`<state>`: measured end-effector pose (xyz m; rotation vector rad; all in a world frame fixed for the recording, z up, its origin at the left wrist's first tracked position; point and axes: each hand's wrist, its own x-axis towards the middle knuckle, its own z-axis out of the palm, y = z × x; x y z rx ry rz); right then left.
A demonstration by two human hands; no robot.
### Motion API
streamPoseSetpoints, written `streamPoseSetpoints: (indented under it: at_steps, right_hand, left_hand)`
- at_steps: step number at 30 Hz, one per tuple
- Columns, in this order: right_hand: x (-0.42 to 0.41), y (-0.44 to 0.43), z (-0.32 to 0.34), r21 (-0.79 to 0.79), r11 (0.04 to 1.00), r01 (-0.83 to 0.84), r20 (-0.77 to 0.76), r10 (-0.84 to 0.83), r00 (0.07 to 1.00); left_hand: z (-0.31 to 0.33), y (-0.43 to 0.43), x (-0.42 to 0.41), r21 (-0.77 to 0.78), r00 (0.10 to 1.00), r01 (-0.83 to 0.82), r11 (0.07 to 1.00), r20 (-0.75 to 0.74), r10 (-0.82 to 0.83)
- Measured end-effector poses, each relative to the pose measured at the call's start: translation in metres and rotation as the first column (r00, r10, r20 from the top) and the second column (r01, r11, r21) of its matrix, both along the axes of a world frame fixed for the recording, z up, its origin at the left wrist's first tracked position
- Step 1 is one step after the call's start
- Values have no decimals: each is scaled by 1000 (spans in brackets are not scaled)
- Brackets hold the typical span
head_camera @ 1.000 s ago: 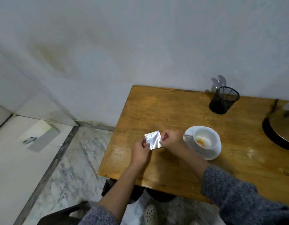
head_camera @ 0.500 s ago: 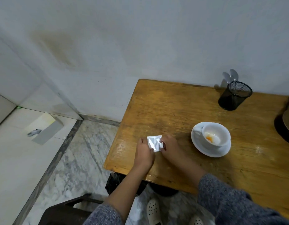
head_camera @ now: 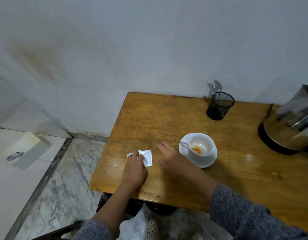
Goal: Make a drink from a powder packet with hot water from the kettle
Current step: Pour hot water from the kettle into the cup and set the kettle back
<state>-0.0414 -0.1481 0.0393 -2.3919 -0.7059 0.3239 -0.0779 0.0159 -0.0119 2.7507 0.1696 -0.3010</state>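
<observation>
1. Head view: the silver powder packet lies flat on the wooden table, near the table's front-left corner.
2. The left hand rests on the packet's left part, fingertips pressed onto the foil and covering that end; whether they pinch the foil or merely press it down cannot be told. The right part of the packet shows bare.
3. The right hand is just beside the packet on its right, not touching it, fingers spread loosely and holding nothing; it is slightly blurred.
4. The two hands are apart, with the packet's bare half between them.
5. Right of the right hand stands a white cup on a white saucer. Inside the cup sits pale and orange powder. The cup's handle points left, toward the right hand.
6. Farther back, near the wall, a black mesh holder holds two spoons standing bowl-up.
7. At the table's right edge, the metal kettle sits on its dark base, partly cut off by the frame.
8. Grey knitted sleeves cover both forearms; the left sleeve is pushed further up.
9. Below the table edge, marbled floor and light perforated shoes show.
</observation>
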Motion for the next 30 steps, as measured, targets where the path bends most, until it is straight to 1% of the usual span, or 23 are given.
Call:
streamPoseSetpoints:
  at_steps: [3, 4, 5, 7, 9, 11, 13, 14, 16, 18, 19, 20, 21, 22, 24, 27, 30]
  right_hand:
    - [12, -37, 34, 72, 992, 108, -25, -107, 994]
    - [16, -53, 45, 88, 986, 140, -16, -139, 990]
    - [20, -71, 56, 95, 981, 170, 7, -171, 985]
    - [29, -112, 77, 124, 960, 252, 75, -263, 962]
    - [38, -158, 100, 191, 915, 356, 165, -388, 907]
    - [45, -210, 125, 255, 841, 477, 258, -535, 805]
    - [45, -261, 146, 335, 729, 597, 285, -683, 673]
    - [44, -285, 154, 387, 652, 651, 273, -756, 595]
    - [40, -328, 163, 484, 470, 738, 230, -882, 411]
    - [37, -361, 159, 544, 275, 793, 139, -961, 239]
    - [34, -375, 154, 552, 179, 814, 67, -983, 170]
    - [32, -387, 146, 547, 96, 832, -11, -992, 122]
    - [29, -396, 137, 524, 31, 851, -89, -992, 92]
    - [26, -404, 127, 491, -11, 871, -160, -984, 78]
    - [22, -412, 110, 430, -40, 902, -261, -962, 82]
    - [20, -409, 95, 421, -86, 903, -362, -929, 80]
    - [26, -408, 88, 421, -185, 888, -432, -902, 17]
  left_hand:
    - [16, -16, 10, 159, 1000, 10, 987, 9, -12]
    - [22, -25, 15, 143, 998, -7, 990, 56, -1]
    - [28, -36, 22, 74, 993, -32, 997, 114, 24]
    - [38, -64, 40, -144, 975, -76, 987, 194, 104]
    - [50, -94, 55, -355, 966, -106, 929, 184, 181]
    - [62, -120, 63, -520, 958, -123, 845, 160, 238]
    - [68, -140, 64, -600, 948, -121, 791, 166, 271]
    - [65, -147, 64, -621, 943, -131, 773, 162, 290]
    - [57, -158, 66, -664, 927, -183, 725, 130, 353]
    - [48, -165, 68, -713, 902, -246, 657, 80, 425]
    - [44, -168, 68, -737, 889, -277, 617, 47, 455]
    - [41, -170, 69, -753, 878, -303, 584, 18, 478]
    - [37, -170, 69, -760, 869, -325, 562, -5, 495]
    - [32, -170, 69, -761, 862, -345, 549, -25, 507]
    - [25, -168, 70, -751, 849, -377, 542, -47, 526]
    - [20, -163, 71, -741, 851, -379, 555, -43, 524]
    - [14, -161, 73, -713, 864, -369, 596, -26, 503]
